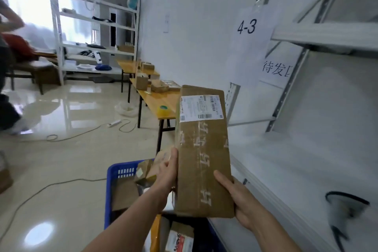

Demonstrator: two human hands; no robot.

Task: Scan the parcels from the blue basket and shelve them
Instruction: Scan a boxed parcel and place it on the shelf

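I hold a long brown cardboard parcel upright in front of me, its white shipping label near the top. My left hand grips its left edge. My right hand grips its lower right corner, thumb lying across the face. Below it stands the blue basket with several smaller cardboard parcels inside. A white metal shelf rises at my right, with paper signs reading "4-3" taped to its post. A dark scanner-like object lies blurred on the shelf board at lower right.
A row of yellow tables along the wall carries small boxes and a tape roll. Cables and a power strip trail over the glossy floor. Another white shelf rack stands at the back. A person is at the left edge.
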